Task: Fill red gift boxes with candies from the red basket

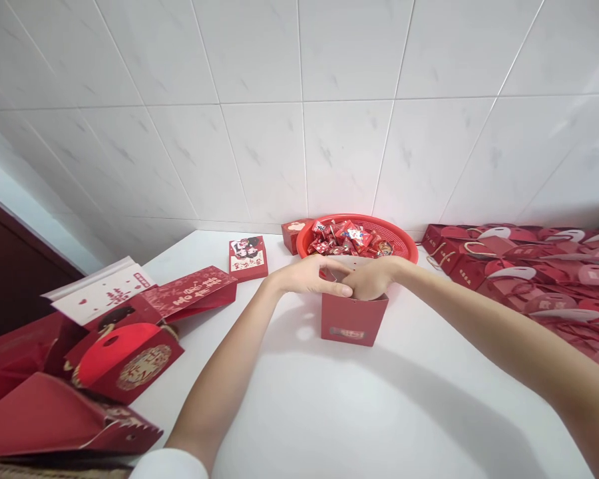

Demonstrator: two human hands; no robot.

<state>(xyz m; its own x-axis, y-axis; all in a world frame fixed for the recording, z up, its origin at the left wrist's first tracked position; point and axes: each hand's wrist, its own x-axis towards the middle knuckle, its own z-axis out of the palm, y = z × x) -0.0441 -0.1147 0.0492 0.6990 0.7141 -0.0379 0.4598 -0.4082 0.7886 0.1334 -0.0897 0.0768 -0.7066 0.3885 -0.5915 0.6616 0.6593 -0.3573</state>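
open red box (354,322): upright on the white table (299,416), just in front of the red basket, on the person's side of it; a small printed strip shows low on its front face.
red basket (389,229): round and mesh-walled, near the tiled wall (259,60), with red-wrapped sweets (355,237) heaped inside.
left hand (309,275): in front of the basket, at the left side of the box's mouth — thumb and fingers parted, thumb lying near the front edge; whether they pinch the box wall, i cannot tell.
right hand (372,278): also in front of the basket, dipped into the box's mouth with the wrist bent down; the fingertips are hidden inside, so how far they are open, or what they hold, i cannot tell.
small red box (291,233): just beside the basket, on its left, partly behind the rim.
picture box (248,258): further left of the basket, lying flat, with cartoon figures and red writing on a pale panel.
left-hand pile: well to the left of the basket and nearer the person — a red box with a round gold emblem (144,366), a white printed panel (102,293) and several red cartons leaning together.
gift boxes (544,283): to the right of the basket, many red ones packed in close rows, some with cord handles.
white sleeve (170,464): on the left arm, well in front of the basket.
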